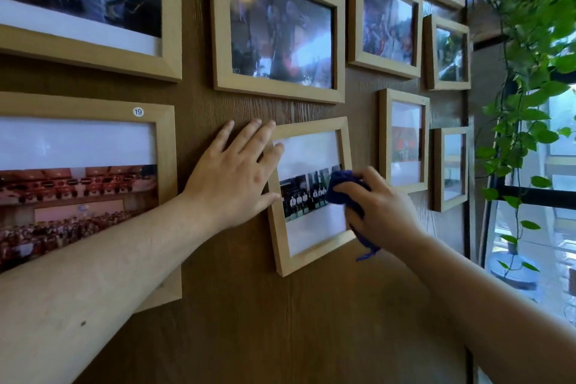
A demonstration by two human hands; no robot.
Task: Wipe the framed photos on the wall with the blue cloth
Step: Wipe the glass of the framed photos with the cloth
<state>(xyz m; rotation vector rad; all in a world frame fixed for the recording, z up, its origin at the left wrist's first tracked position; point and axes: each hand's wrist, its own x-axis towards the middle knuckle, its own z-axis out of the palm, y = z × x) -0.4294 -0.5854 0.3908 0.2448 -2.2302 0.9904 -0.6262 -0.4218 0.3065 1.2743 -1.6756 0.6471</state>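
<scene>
Frames of pale wood hang across a brown wood-grain wall (pixel 237 305). At far left, a large frame (pixel 165 146) holds a crowd photo and carries a small round sticker (pixel 138 111) marked 19 on its top edge. Just right of it, the left hand (pixel 232 179) lies flat and open, fingers spread, palm on the wall, with its fingertips and thumb over the left edge of a small frame (pixel 311 126) that hangs slightly tilted. This small frame shows a row of people in a white border. Above it hangs a wider frame (pixel 277 93) with a blurred dark picture. On the small frame's right side, the right hand (pixel 381 209) is closed around a bunched blue cloth (pixel 339 187), pressing it against the glass; a strip of cloth hangs below the hand. Further right come more small frames (pixel 403 188), then a trailing green plant (pixel 526 72) beside a window (pixel 558 227).
</scene>
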